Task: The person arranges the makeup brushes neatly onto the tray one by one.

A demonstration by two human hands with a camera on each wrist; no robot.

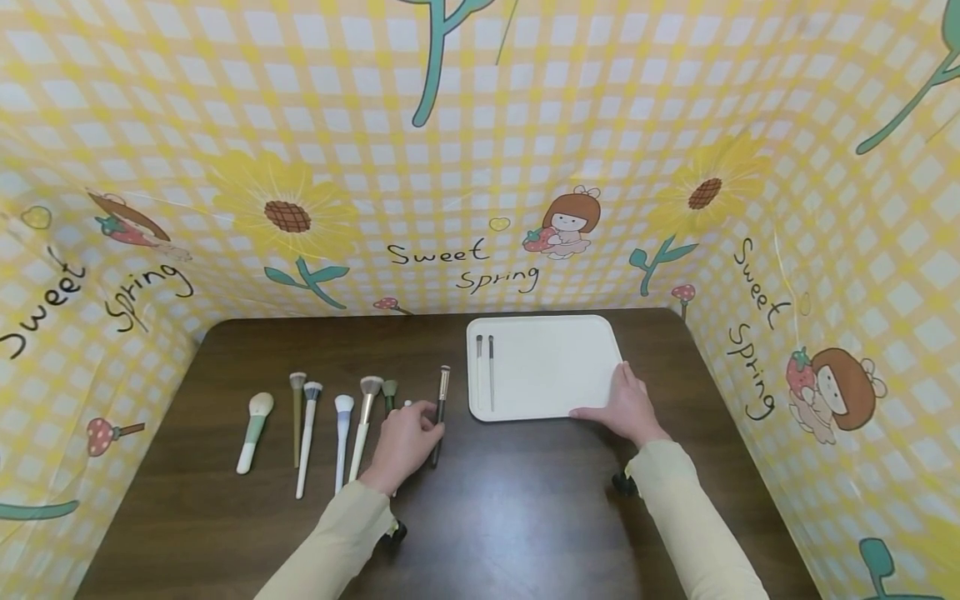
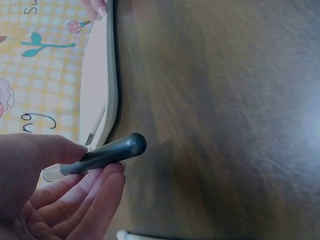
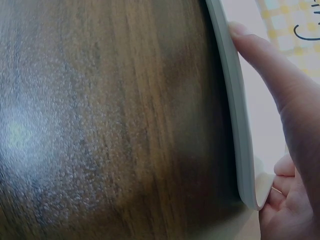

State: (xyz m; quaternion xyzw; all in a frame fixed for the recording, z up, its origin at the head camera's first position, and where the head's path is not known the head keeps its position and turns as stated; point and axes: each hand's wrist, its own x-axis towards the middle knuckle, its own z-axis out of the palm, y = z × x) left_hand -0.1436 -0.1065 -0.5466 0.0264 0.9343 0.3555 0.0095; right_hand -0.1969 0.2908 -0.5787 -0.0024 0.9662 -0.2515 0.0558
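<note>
My left hand (image 1: 403,446) pinches a makeup brush (image 1: 442,400) with a black handle between thumb and fingers. In the left wrist view, the rounded end of the black handle (image 2: 112,152) points away from the palm. My right hand (image 1: 630,408) grips the near right corner of a white tray (image 1: 555,367); in the right wrist view, the thumb (image 3: 270,65) lies over the tray's rim (image 3: 240,135). Two thin brushes, one pale-handled (image 1: 479,371) and one dark (image 1: 492,375), lie side by side at the tray's left end.
Left of the tray, several makeup brushes lie in a row on the dark wooden table (image 1: 510,517), among them a green-and-white one (image 1: 256,429) and a gold-handled one (image 1: 297,425). My left hand partly covers some. Yellow checked cloth (image 1: 465,167) walls the back and sides.
</note>
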